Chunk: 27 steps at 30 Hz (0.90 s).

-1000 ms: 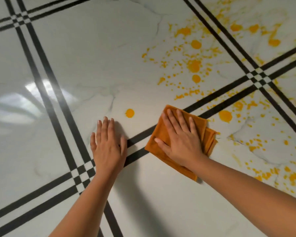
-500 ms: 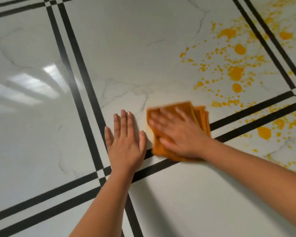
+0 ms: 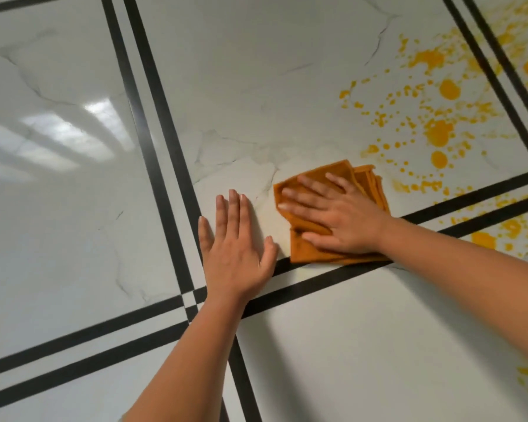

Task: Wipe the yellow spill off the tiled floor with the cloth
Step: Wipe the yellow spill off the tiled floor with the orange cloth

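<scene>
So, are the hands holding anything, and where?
Nothing is gripped. The right hand presses flat on top of the folded cloth; the left hand rests flat on the floor.

**Camera setup: single head-worn view**

One view, worn on the person's head. It looks forward and steeply down at the tiled floor point(image 3: 287, 86) from close range, and the floor fills the whole frame. Wide-angle lens. The frame sits skewed to the grid, so the black tile lines point(image 3: 153, 147) run diagonally. Forearms enter from the bottom and right edges. The left hand point(image 3: 238, 254) and right hand point(image 3: 342, 217) sit near centre. At upper right, the yellow spill point(image 3: 439, 132) is cut off by the frame edge.
</scene>
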Motion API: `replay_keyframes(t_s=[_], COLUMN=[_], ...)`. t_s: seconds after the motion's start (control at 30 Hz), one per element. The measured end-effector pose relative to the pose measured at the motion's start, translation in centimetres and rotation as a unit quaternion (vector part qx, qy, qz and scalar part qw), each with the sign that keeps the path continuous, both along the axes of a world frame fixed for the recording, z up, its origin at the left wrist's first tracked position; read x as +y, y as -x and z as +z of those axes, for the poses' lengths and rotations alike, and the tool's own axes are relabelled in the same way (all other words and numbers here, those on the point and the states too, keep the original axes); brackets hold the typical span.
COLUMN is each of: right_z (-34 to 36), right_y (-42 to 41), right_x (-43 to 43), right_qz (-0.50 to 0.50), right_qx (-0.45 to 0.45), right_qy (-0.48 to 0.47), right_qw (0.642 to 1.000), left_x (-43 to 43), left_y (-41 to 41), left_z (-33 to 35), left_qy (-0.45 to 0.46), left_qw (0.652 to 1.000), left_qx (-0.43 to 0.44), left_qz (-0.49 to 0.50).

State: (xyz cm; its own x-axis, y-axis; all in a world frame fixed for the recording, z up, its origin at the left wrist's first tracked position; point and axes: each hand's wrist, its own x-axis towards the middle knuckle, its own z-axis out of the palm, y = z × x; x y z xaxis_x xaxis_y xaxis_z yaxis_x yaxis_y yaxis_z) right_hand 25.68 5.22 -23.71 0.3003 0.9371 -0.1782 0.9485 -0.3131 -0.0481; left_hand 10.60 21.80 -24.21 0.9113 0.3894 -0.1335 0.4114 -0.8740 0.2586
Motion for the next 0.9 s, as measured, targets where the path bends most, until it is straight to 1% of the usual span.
replay_keyframes(t_s=[0.03, 0.07, 0.1, 0.13, 0.17, 0.2, 0.27, 0.33, 0.37, 0.4, 0.43, 0.5, 0.53, 0.57, 0.63, 0.7, 0.73, 0.77, 0.87, 0.9], right_z=[0.2, 0.2, 0.2, 0.1, 0.2, 0.3, -0.2, -0.2, -0.3, -0.4, -0.3, 0.2, 0.3, 0.3, 0.0, 0.0, -0.2, -0.3, 0.3, 0.6], right_y=[-0.9, -1.3, -1.2, -0.8, 0.2, 1.3, 3.3, 4.7, 4.5, 3.8, 3.2, 2.8, 3.3, 4.2, 7.1, 9.0, 8.8, 8.2, 7.1, 7.5], right_x=[0.9, 2.4, 4.0, 5.4, 6.0, 5.6, 2.4, -1.6, -2.7, -2.6, -1.8, 1.7, 3.1, 3.9, 3.2, 0.4, -0.7, -1.2, 1.6, 2.5], right_qz=[-0.048, -0.121, -0.19, -0.235, -0.245, -0.223, -0.146, -0.074, -0.067, -0.088, -0.142, -0.281, -0.317, -0.317, -0.25, -0.227, -0.242, -0.278, -0.436, -0.451], right_qx=[0.002, 0.008, 0.011, 0.01, 0.007, 0.005, -0.001, -0.007, -0.008, -0.007, -0.002, 0.004, 0.003, 0.006, 0.011, 0.012, -0.001, -0.003, 0.015, 0.021], right_qy=[0.0, 0.003, 0.002, -0.004, -0.01, -0.023, -0.042, -0.034, -0.03, -0.025, -0.021, -0.015, -0.014, -0.017, -0.038, -0.058, -0.051, -0.034, -0.018, -0.017], right_qw=[0.999, 0.993, 0.982, 0.972, 0.969, 0.974, 0.988, 0.997, 0.997, 0.996, 0.99, 0.959, 0.948, 0.948, 0.967, 0.972, 0.969, 0.96, 0.9, 0.892], left_x=[0.0, 0.0, 0.0, 0.1, 0.1, 0.2, 0.4, 0.3, 0.1, -0.2, -0.5, -0.8, -0.9, -0.8, -0.7, -0.8, -0.9, -1.1, -1.2, -1.0], left_y=[0.1, 0.2, 0.5, 0.8, 1.4, 2.1, 3.2, 3.7, 3.6, 3.4, 3.3, 3.1, 3.1, 3.2, 3.5, 4.2, 4.7, 5.0, 5.0, 5.0], left_z=[0.0, -0.1, -0.2, -0.4, -0.4, -0.4, -0.4, -0.5, -0.5, -0.5, -0.5, -0.4, -0.2, -0.1, 0.2, 0.2, 0.2, 0.1, 0.2, 0.3], left_qy=[-0.002, -0.004, -0.007, -0.007, -0.006, -0.006, -0.012, -0.012, -0.013, -0.013, -0.013, -0.015, -0.011, -0.003, 0.011, 0.012, 0.009, 0.004, 0.005, 0.006], left_qw=[1.0, 1.0, 1.0, 1.0, 1.0, 1.0, 0.999, 0.999, 0.999, 1.0, 1.0, 1.0, 1.0, 1.0, 1.0, 0.997, 0.995, 0.993, 0.991, 0.991], left_qx=[0.001, 0.004, 0.003, 0.0, 0.001, -0.002, -0.014, -0.014, -0.012, -0.01, -0.007, -0.003, -0.002, -0.002, -0.009, -0.001, 0.007, 0.011, 0.024, 0.027], left_qz=[0.0, -0.005, -0.011, -0.017, -0.022, -0.028, -0.039, -0.04, -0.034, -0.024, -0.017, -0.007, -0.004, -0.001, -0.014, -0.074, -0.103, -0.122, -0.133, -0.133])
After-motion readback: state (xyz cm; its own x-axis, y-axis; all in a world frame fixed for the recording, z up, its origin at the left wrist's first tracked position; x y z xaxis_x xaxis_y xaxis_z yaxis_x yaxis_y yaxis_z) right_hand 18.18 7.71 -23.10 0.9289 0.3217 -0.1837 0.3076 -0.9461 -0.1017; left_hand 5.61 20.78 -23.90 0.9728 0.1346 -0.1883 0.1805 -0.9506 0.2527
